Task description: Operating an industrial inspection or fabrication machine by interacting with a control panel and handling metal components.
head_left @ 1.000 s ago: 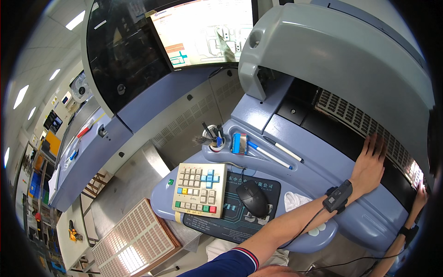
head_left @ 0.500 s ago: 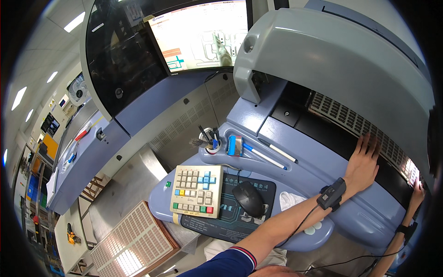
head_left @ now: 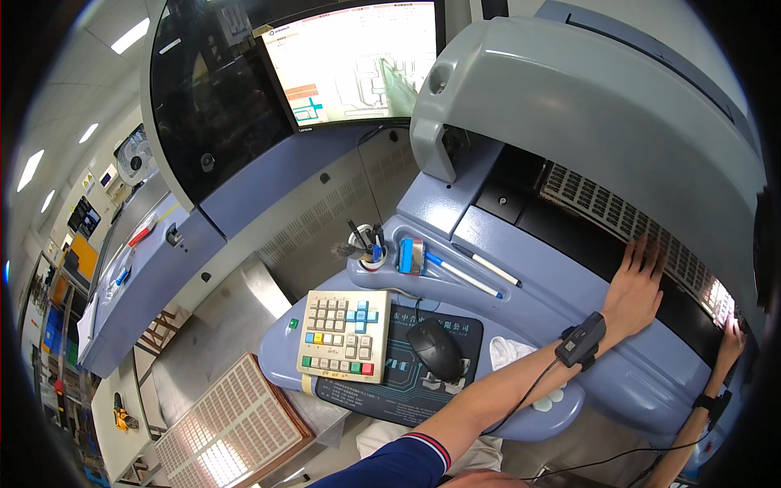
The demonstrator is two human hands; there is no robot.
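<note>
A grey hood (head_left: 586,114) overhangs the patterned panel (head_left: 606,204). Left of the panel sits a beige keypad (head_left: 345,337). The left hand (head_left: 635,294), fingers extended, covers part of the panel's near edge; the right hand (head_left: 730,345), grip unclear, is at its right end.

The hood (head_left: 586,98) is smooth and satin, plastic-like. The console (head_left: 561,285) is smooth and glossy. Beneath the hood, the patterned panel (head_left: 602,200) shines like metal at its right end. Near the console's left edge, the keypad (head_left: 343,335) is matt plastic; the mouse (head_left: 435,350) is smooth plastic. The table (head_left: 215,342) is dull metal; the panel stack (head_left: 236,423) along its near edge is glossy.
</note>
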